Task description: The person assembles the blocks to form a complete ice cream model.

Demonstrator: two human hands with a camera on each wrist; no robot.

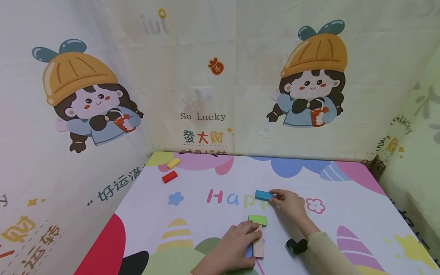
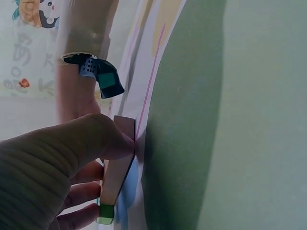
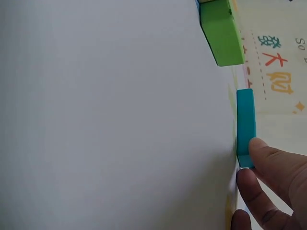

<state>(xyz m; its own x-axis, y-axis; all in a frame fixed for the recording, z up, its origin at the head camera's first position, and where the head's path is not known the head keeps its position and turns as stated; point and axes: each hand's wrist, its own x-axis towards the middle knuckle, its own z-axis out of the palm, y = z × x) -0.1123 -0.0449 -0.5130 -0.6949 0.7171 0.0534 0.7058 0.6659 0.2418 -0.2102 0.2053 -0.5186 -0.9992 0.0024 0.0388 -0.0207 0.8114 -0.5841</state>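
In the head view my right hand (image 1: 290, 204) pinches the right end of a blue block (image 1: 263, 195) between thumb and fingers, low over the printed letters. The right wrist view shows the thumb on the near end of that blue block (image 3: 246, 122). My left hand (image 1: 235, 244) grips a long natural-wood block (image 1: 258, 242), thumb at its near end and fingers at its far part. A green block (image 1: 257, 220) lies crosswise at the wooden block's far end. The left wrist view has the thumb pressed against the wooden block (image 2: 120, 167).
Toward the back left of the printed tabletop (image 1: 302, 236) lie a yellow block (image 1: 173, 163) and a red block (image 1: 170, 177). A dark wrist camera (image 1: 296, 246) sits on the right wrist. Printed cloth walls (image 1: 247, 95) stand behind and at both sides.
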